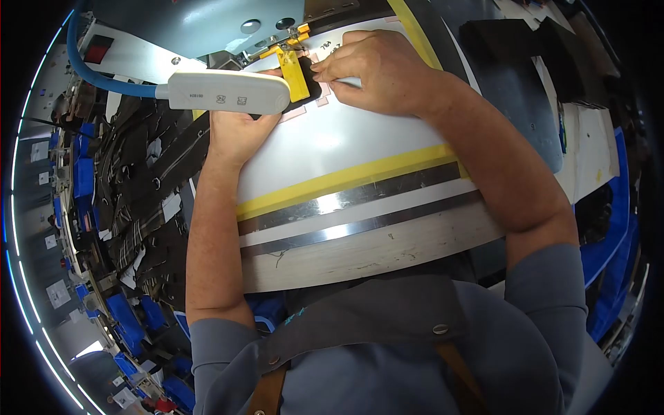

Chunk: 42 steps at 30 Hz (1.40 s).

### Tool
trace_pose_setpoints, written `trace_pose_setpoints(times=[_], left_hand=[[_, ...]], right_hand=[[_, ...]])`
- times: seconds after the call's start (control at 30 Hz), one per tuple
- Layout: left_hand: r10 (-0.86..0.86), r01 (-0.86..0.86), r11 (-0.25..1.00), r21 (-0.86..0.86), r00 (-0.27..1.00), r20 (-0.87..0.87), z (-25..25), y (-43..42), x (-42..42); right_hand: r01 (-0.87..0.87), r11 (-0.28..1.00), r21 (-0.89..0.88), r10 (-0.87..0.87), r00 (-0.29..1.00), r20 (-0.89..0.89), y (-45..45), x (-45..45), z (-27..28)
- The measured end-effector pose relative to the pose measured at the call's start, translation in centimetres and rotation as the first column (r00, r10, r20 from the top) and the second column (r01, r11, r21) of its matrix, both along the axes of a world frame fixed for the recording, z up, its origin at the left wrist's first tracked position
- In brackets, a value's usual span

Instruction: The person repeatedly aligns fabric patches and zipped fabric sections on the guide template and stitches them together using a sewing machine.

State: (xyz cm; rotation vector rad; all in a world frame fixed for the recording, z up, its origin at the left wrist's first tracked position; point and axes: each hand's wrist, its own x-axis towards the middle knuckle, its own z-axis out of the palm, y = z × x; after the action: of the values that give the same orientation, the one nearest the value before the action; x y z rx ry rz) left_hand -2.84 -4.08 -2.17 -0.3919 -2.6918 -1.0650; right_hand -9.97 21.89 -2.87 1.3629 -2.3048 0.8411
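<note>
Under the machine head, a small black fabric piece (pixel 315 88) lies on a white sheet edged with yellow tape, partly beneath a yellow plate (pixel 292 75). My right hand (pixel 377 72) is at the right edge of this piece, thumb and fingertips pinched together; whatever is between them is too small to make out. A thin pale object shows below those fingers. On the left, my left hand (pixel 242 128) reaches under a white lamp-like arm (pixel 228 93), which hides most of its fingers. Its thumb points toward the fabric.
A blue hose (pixel 114 86) runs to the white arm. Dark fabric pieces (pixel 138 187) are heaped at the left. Stacked black pieces (pixel 501 52) and a grey translucent panel (pixel 536 124) stand at the right. Metal strips (pixel 346 232) line the table's near edge.
</note>
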Motion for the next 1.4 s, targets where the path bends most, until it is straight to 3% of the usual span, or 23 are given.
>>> trace_pose_setpoints(times=[0.27,0.4,0.47,0.57,0.6,0.63,0.7,0.73,0.77,0.83,0.9,0.97,1.0,1.03,1.1,1.13,1.23,1.4], left_hand=[[-0.023,0.017,0.998,-0.054,0.994,-0.108,0.0,-0.1,-0.1],[0.011,-0.017,0.997,-0.077,0.997,-0.075,0.7,0.7,-0.3],[0.280,-0.276,0.959,-0.065,0.959,0.054,2.4,3.6,-0.4],[0.396,-0.401,0.916,0.026,0.912,0.107,-0.2,4.7,-2.6],[0.421,-0.424,0.903,-0.068,0.906,-0.048,-1.0,5.1,-3.0],[0.512,-0.551,0.818,0.164,0.828,0.228,0.1,7.1,-3.3],[0.386,-0.416,0.888,0.195,0.906,0.171,-1.7,6.1,-4.7],[0.339,-0.377,0.839,0.392,0.926,0.166,-1.6,6.6,-4.5],[0.366,-0.407,0.835,0.370,0.914,0.177,-0.9,7.1,-4.1],[0.414,-0.413,0.888,0.200,0.910,0.039,-2.2,5.4,-4.7],[0.328,-0.369,0.887,0.279,0.927,0.184,-2.8,3.4,-4.4],[0.202,-0.219,0.933,0.285,0.975,0.089,-3.1,1.7,-3.4],[0.265,-0.256,0.962,0.098,0.959,-0.097,-3.3,1.5,-2.9],[0.263,-0.253,0.962,0.105,0.959,-0.101,-2.4,1.7,-2.2],[0.231,-0.299,0.939,-0.166,0.913,-0.337,0.1,2.5,-0.8],[0.181,-0.252,0.956,-0.147,0.908,-0.379,-0.3,1.6,-0.8],[0.293,-0.346,0.926,-0.151,0.911,-0.289,-0.7,0.0,-1.0],[0.320,-0.364,0.918,-0.158,0.914,-0.252,-0.3,-0.8,0.2]], right_hand=[[0.004,1.000,-0.006,-0.004,1.000,-0.007,-0.1,0.0,-0.1],[-0.001,1.000,-0.002,0.001,0.999,0.034,0.0,0.0,-0.1],[-0.003,1.000,0.001,0.003,0.999,0.047,0.0,0.1,0.2],[0.000,0.998,0.068,-0.006,0.996,0.086,0.0,0.5,0.8],[-0.037,0.998,0.053,0.031,0.994,0.103,-0.2,0.5,0.5],[-0.049,0.997,0.056,0.043,0.993,0.111,0.5,0.3,0.6],[-0.078,0.995,0.054,0.069,0.985,0.156,0.9,0.4,0.6],[-0.059,0.992,0.116,0.037,0.982,0.185,1.3,0.7,1.5],[-0.044,0.985,0.168,0.007,0.977,0.211,1.6,0.9,2.3],[0.014,0.989,0.148,-0.039,0.985,0.167,2.9,0.8,2.5],[0.162,0.986,-0.037,-0.166,0.971,-0.171,5.0,0.4,3.2],[0.355,0.933,-0.066,-0.359,0.890,-0.283,8.7,0.2,4.2],[0.446,0.894,-0.051,-0.436,0.836,-0.334,10.7,0.3,4.6],[0.533,0.845,-0.042,-0.506,0.772,-0.385,12.3,0.5,4.9],[0.603,0.798,0.002,-0.549,0.729,-0.410,14.6,0.3,4.5],[0.669,0.742,0.043,-0.589,0.681,-0.436,15.6,0.5,4.2],[0.730,0.657,0.189,-0.668,0.680,-0.302,17.7,1.3,2.7],[0.684,0.729,0.038,-0.633,0.694,-0.343,18.0,1.0,1.5]])
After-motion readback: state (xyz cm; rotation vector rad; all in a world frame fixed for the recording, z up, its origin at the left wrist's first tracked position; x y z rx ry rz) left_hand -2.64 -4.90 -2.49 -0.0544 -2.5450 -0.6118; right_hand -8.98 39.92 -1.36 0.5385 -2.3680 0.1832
